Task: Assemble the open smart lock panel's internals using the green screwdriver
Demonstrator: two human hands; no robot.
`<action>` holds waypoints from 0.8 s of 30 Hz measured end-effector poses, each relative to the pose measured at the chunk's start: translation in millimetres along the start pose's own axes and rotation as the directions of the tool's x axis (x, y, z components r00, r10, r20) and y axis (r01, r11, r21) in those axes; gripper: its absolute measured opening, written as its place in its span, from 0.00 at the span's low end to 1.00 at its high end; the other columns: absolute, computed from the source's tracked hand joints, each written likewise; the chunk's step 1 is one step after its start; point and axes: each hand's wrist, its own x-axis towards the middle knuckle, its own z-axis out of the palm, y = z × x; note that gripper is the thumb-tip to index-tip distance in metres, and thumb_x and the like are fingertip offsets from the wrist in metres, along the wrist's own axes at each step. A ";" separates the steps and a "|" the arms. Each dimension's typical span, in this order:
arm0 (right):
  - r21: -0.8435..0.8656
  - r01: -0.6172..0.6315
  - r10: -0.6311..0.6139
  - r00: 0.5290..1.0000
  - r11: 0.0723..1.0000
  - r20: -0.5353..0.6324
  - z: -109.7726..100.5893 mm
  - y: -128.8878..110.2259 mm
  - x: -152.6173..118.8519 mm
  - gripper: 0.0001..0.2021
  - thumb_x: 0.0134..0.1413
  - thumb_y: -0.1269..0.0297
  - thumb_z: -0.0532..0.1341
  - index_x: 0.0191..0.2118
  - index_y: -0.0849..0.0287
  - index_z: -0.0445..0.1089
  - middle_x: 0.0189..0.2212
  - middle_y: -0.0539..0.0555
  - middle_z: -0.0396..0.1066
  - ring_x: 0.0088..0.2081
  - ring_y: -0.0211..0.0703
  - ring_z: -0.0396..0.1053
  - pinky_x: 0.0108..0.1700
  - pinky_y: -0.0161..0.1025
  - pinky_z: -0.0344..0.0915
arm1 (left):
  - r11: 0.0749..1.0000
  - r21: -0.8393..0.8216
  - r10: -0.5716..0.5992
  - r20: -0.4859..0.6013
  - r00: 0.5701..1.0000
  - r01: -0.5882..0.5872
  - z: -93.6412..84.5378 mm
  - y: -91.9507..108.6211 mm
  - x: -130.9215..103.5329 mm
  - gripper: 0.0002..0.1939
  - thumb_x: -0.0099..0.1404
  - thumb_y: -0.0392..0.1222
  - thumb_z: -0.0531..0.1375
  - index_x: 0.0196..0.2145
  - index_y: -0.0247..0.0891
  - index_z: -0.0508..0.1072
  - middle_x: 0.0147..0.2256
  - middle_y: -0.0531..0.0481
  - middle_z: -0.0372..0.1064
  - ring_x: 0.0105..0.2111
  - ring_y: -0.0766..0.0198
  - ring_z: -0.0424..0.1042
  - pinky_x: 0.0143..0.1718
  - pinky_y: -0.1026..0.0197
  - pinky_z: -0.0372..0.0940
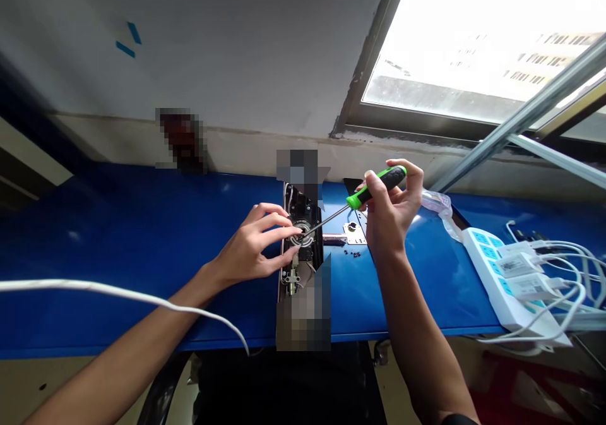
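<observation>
A long black device (299, 208) with metal parts lies on the blue table, its ends blurred by pixel blocks. On its round metal ring rest the fingertips of my left hand (260, 240); the fingers are bent toward one another, and whatever may be between them is too small to tell. My right hand (395, 213) is wrapped round the green and black handle of a screwdriver (377, 187). The screwdriver slants down to the left, its tip at the ring beside my left fingertips.
Right of the device are a metal plate (354, 233) and several small dark screws (353, 254). A white power strip (492, 280) with chargers and cables stands at the right of the blue table (142, 235). A white cable (118, 291) crosses over my left forearm.
</observation>
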 end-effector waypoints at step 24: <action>0.077 0.046 -0.044 0.998 0.996 -0.035 -0.1 -7.2 -4.8 0.19 0.57 0.58 0.69 0.50 0.46 0.62 0.28 0.45 0.68 0.30 0.43 0.78 0.20 0.34 0.70 | 0.993 0.025 0.115 0.098 0.989 -0.118 -3.2 0.0 4.4 0.07 0.73 0.33 0.61 0.48 0.37 0.75 0.43 0.45 0.78 0.52 0.55 0.72 0.52 0.53 0.71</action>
